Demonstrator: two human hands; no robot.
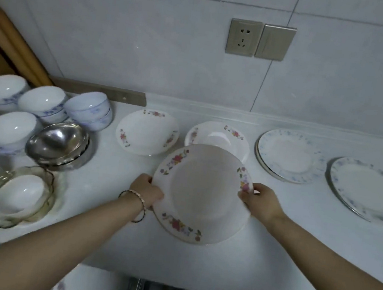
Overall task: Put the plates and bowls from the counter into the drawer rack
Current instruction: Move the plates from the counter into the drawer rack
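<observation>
Over the white counter [110,207], near its front edge, a floral plate [201,194] is held at opposite rims. The left hand [146,191] and the right hand [260,202] each curl round its edge. Behind it lie two more floral plates [147,132], with blue-patterned plates [289,155] to the right. China bowls [44,100] and steel bowls [59,144] crowd the left. A socket [244,37] sits on the pale tiled wall [150,43].

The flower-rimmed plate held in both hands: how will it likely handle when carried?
Probably rigid and breakable: the flower-rimmed plate looks like glazed ceramic or glass. Its glossy rim may be slippery, so the left hand and right hand gripping opposite edges seems prudent.
</observation>
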